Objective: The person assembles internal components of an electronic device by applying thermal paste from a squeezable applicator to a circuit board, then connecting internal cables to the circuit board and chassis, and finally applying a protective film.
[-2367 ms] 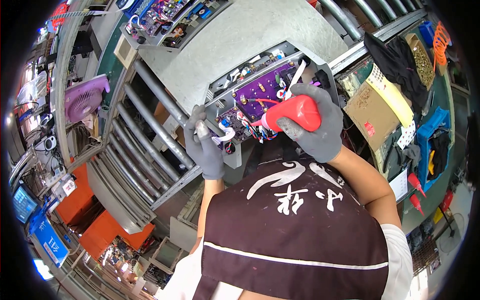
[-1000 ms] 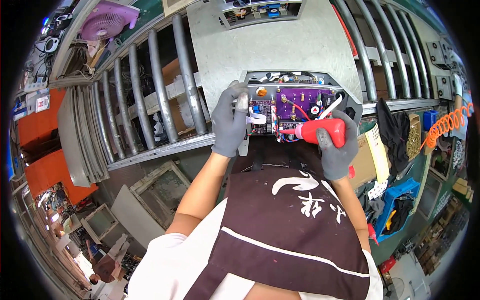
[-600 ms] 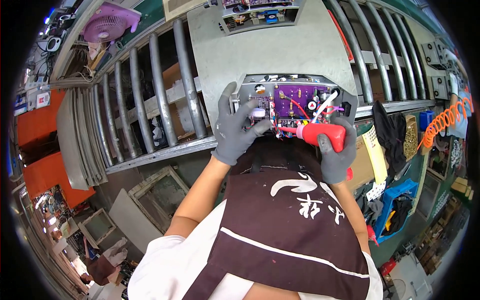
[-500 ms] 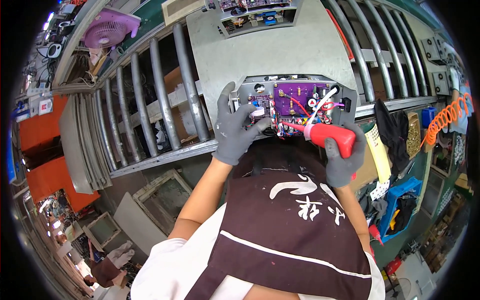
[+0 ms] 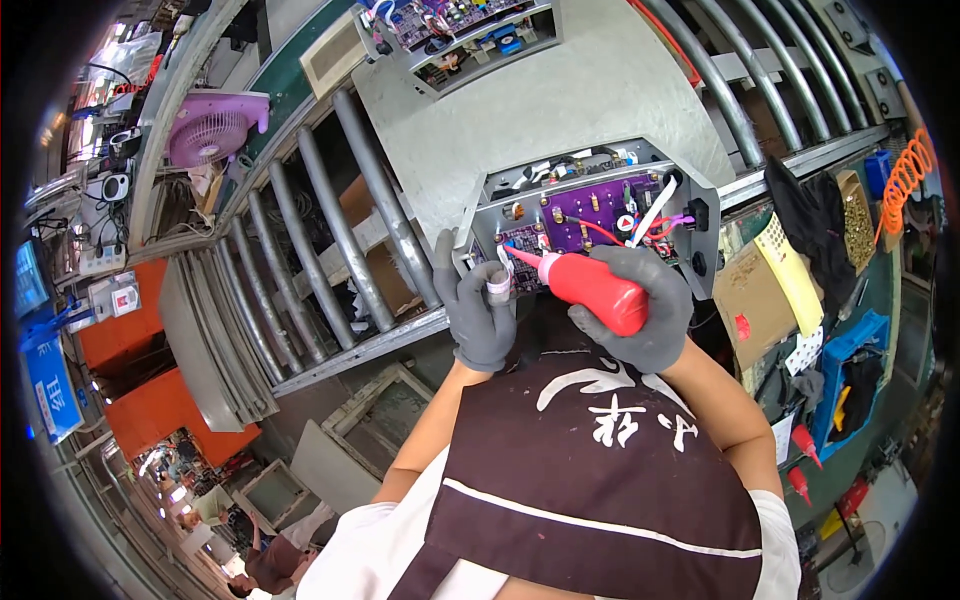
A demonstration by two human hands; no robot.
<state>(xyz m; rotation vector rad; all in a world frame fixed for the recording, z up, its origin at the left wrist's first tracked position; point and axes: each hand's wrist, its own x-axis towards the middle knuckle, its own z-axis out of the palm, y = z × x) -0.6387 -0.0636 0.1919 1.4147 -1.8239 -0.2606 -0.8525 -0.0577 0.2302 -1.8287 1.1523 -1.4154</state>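
Observation:
In my right hand (image 5: pixel 650 305) is a red squeeze bottle (image 5: pixel 600 290), tilted, with a long thin nozzle pointing left. The nozzle tip is over the small circuit board (image 5: pixel 524 242) at the left of an open grey metal housing (image 5: pixel 700 265). I cannot tell whether it touches. My left hand (image 5: pixel 480 320), gloved in grey like the right, is at the housing's near left corner. Its bent fingers close around a small whitish cylindrical piece (image 5: pixel 498 286). Beside the small board lies a larger purple circuit board (image 5: pixel 572 212), crossed by red wires and a white cable (image 5: pixel 655 210).
The housing rests on a grey board (image 5: pixel 430 150) over metal rollers (image 5: pixel 345 240). A second open housing with circuit boards (image 5: pixel 490 50) stands farther back. To the right are a yellow strip (image 5: pixel 790 270), a blue crate (image 5: pixel 850 380) and an orange coiled hose (image 5: pixel 905 185).
My right hand has brought the bottle left, its nozzle now over the small board. The left hand has drawn down toward me, its fingers now around the whitish piece. The whole view has shifted.

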